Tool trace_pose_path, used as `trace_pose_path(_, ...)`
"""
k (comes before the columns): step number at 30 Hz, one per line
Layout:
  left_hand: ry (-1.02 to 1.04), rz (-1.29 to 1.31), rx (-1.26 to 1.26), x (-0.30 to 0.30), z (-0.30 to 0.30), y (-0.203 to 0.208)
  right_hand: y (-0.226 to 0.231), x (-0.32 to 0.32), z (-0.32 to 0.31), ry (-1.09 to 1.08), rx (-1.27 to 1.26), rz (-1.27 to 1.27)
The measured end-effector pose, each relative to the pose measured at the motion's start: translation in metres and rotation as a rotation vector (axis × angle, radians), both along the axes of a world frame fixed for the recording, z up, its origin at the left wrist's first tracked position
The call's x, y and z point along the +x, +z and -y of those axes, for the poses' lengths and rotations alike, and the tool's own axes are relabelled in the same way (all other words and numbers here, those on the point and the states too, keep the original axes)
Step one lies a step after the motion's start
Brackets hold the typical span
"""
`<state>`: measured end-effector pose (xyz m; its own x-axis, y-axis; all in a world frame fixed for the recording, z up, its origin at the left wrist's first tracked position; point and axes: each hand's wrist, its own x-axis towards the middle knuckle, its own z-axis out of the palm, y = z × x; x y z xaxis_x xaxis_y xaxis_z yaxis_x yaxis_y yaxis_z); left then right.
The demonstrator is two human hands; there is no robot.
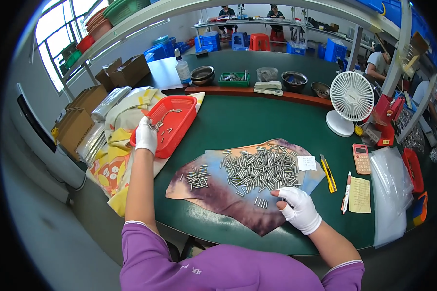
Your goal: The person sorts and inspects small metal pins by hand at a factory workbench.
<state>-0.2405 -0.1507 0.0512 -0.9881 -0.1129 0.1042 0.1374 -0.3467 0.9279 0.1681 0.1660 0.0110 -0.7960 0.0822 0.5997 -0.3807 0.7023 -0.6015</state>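
Note:
My left hand (146, 137), in a white glove with bare fingertips, is over the near left side of a red plastic basket (185, 123). Small metal pins (155, 125) show at its curled fingers, and a few more lie scattered on the basket's bottom. On the right, my gloved right hand (301, 209) hovers at the cloth's edge, thumb and forefinger apart, with nothing visible between them. Just left of it lies a short row of pins (260, 202). A large heap of pins (262, 169) covers the tie-dyed cloth (228, 206), with a smaller pile (197, 177) to its left.
A paper slip (306, 163) lies beside the heap. Further right are a yellow cutter (328, 173), a pen (346, 193), a yellow note (360, 195), a calculator (361, 158) and plastic bags (391, 194). A white fan (352, 97) and bowls (294, 81) stand behind.

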Motion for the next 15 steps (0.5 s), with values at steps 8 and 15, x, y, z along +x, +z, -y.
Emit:
trace_pose_path(8,-0.093,-0.218,-0.372,0.018,0.002,-0.005,0.008,-0.002,0.001,-0.044,-0.008,0.034)
trace_pose_path(15,-0.425,-0.959,-1.056,0.152,-0.130,0.016,-0.003,-0.001,-0.004,-0.061,0.020,0.100)
